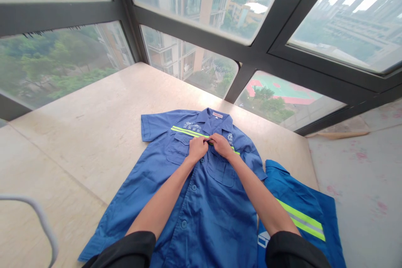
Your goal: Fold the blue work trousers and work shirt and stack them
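My left hand (198, 149) and right hand (220, 145) pinch the blue cloth shirt (216, 209); lower round blue buttons (184, 224) look fastened, collar (227, 123) open.

Matt cloth shirt (207, 201), smooth ledge (94, 130)

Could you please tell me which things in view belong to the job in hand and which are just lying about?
Job in hand:
short-sleeved blue shirt, spread out, its front gripped at chest height by the left hand and right hand

Lying about:
second blue garment with yellow-green bands, at right
pale cord, at left
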